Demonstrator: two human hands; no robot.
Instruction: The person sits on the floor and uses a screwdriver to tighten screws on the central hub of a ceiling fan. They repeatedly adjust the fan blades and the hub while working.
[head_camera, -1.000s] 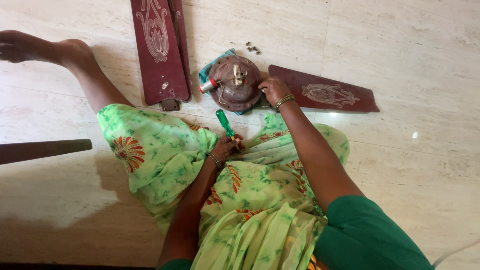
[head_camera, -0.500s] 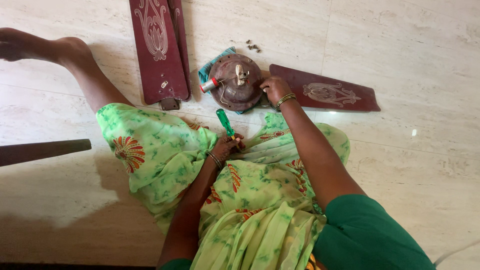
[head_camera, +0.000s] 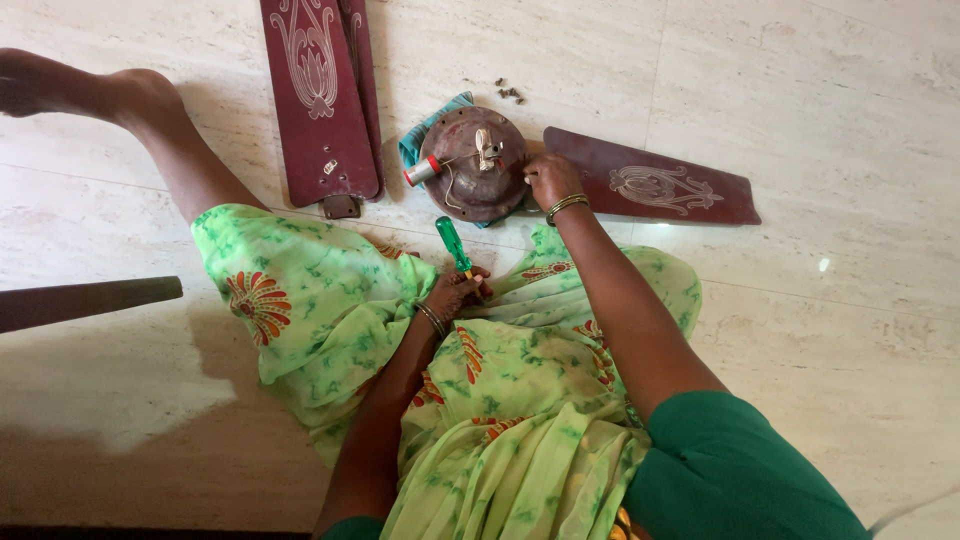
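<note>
Our left hand (head_camera: 455, 292) grips the green screwdriver (head_camera: 452, 243) tight; our right hand (head_camera: 548, 180) closes on the fan motor (head_camera: 475, 163), keeping it steady.

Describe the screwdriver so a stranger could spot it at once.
Find the round brown fan motor on the pale floor, between the dark red blades. Just below it, the left hand holds the screwdriver. Its clear green handle sticks up, unlike anything nearby.

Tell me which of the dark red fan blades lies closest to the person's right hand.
The single blade right of the round motor housing, lying crosswise; the right hand sits at its near end. The other blades are stacked beyond the housing, pointing away.
</note>
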